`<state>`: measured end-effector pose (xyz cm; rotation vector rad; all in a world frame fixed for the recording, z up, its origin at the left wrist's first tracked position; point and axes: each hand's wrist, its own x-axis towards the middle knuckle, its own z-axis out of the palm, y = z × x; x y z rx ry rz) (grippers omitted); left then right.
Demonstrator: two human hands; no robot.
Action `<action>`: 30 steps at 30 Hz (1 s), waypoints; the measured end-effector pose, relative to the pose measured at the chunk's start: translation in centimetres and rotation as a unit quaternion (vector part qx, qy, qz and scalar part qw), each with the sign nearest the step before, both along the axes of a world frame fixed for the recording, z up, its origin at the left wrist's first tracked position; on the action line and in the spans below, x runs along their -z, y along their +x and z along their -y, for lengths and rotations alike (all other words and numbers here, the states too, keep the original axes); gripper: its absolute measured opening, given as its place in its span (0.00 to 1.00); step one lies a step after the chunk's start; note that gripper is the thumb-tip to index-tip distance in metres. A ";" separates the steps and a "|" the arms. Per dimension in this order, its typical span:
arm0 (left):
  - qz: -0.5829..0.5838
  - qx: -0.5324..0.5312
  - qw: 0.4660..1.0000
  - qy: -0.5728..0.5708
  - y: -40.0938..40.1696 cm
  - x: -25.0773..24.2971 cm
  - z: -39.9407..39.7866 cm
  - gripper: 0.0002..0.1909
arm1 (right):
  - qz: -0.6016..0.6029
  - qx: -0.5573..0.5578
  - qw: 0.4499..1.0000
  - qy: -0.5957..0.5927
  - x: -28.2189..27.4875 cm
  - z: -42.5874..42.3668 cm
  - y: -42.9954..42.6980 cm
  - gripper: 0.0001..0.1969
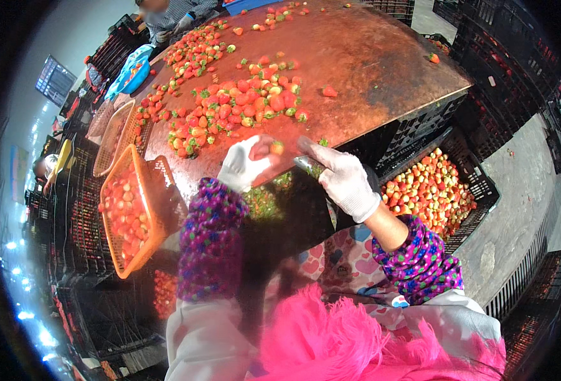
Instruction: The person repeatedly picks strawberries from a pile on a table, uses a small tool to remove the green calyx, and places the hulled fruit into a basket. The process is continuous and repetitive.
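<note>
My left hand (247, 162), in a white glove with reddish fingertips, holds a small strawberry (276, 147) at the near edge of the table (356, 62). Close to its right, my right hand (345, 176), gloved in white, is closed around a metal tool (304, 163) whose kind I cannot tell. Green leafy bits (261, 202) lie below the table edge, under my hands. Beyond my left hand spreads a heap of strawberries (242, 100) with green caps. To my right, a black plastic crate (488, 190) holds many strawberries without visible leaves.
An orange plastic basket (152, 209) of strawberries stands at the table's left edge, with more baskets (100, 157) behind. A blue basin (137, 78) sits farther off. A person (180, 19) works at the far left. Black crates (504, 52) are stacked at the right.
</note>
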<state>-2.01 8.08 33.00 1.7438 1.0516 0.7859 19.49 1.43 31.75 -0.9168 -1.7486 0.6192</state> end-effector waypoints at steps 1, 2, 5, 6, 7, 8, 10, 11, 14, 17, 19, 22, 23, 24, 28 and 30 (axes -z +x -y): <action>-0.026 0.014 0.995 -0.096 -0.5 -0.7 1.0 0.19 | 0.003 -0.026 1.000 -0.011 -0.4 0.0 -0.1 0.24; -0.021 0.026 0.993 -0.110 -0.6 -1.2 2.2 0.21 | -0.001 -0.048 0.999 -0.023 -0.8 0.1 -0.3 0.24; 0.000 0.061 0.993 -0.102 -0.5 -2.8 4.4 0.23 | 0.017 -0.066 0.997 -0.043 -1.9 1.0 -1.1 0.28; -0.011 0.062 0.992 -0.105 -0.4 -3.2 5.0 0.23 | 0.033 -0.067 0.997 -0.036 -2.2 1.3 -1.4 0.27; -0.014 0.067 0.994 -0.080 -0.4 -3.6 5.5 0.22 | 0.057 -0.064 0.995 -0.051 -2.5 1.6 -1.6 0.27; -0.023 0.067 0.995 -0.066 -0.2 -3.8 6.0 0.21 | 0.097 -0.049 0.993 -0.038 -2.8 1.8 -1.8 0.27; -0.006 0.039 0.996 -0.081 -0.2 -3.8 6.7 0.14 | 0.177 -0.011 0.984 -0.029 -2.9 2.1 -2.2 0.26; 0.029 0.033 0.994 -0.099 -0.3 -3.5 7.0 0.13 | 0.117 -0.019 0.992 -0.050 -2.7 2.1 -2.4 0.25; 0.141 0.056 0.978 -0.146 -1.6 -2.0 6.6 0.15 | -0.189 -0.119 0.954 -0.202 -1.4 2.2 -2.3 0.23; 0.478 0.134 0.805 -0.325 -2.4 0.1 3.5 0.26 | -0.223 -0.129 0.949 -0.180 0.6 1.7 -2.1 0.23; 0.513 0.109 0.794 -0.308 -2.1 1.0 1.3 0.21 | -0.076 -0.097 0.975 -0.185 1.8 2.2 -1.7 0.21; 0.281 0.017 0.935 -0.217 1.4 0.0 -4.5 0.19 | -0.074 -0.087 0.976 -0.186 2.9 2.9 -1.9 0.19; 0.047 -0.015 0.997 -0.061 3.1 -0.6 -6.0 0.19 | -0.068 -0.093 0.977 -0.180 3.1 3.0 -2.1 0.22; -0.136 -0.033 0.990 0.034 4.9 -1.2 -7.4 0.20 | -0.091 -0.105 0.970 -0.197 3.1 3.3 -2.1 0.24; -0.518 -0.055 0.844 0.125 11.3 -2.1 -10.0 0.23 | -0.069 -0.091 0.961 -0.251 3.1 3.6 -2.1 0.19; -0.566 -0.027 0.820 0.083 12.3 -1.5 -10.0 0.21 | -0.082 -0.096 0.968 -0.216 3.1 3.7 -1.8 0.16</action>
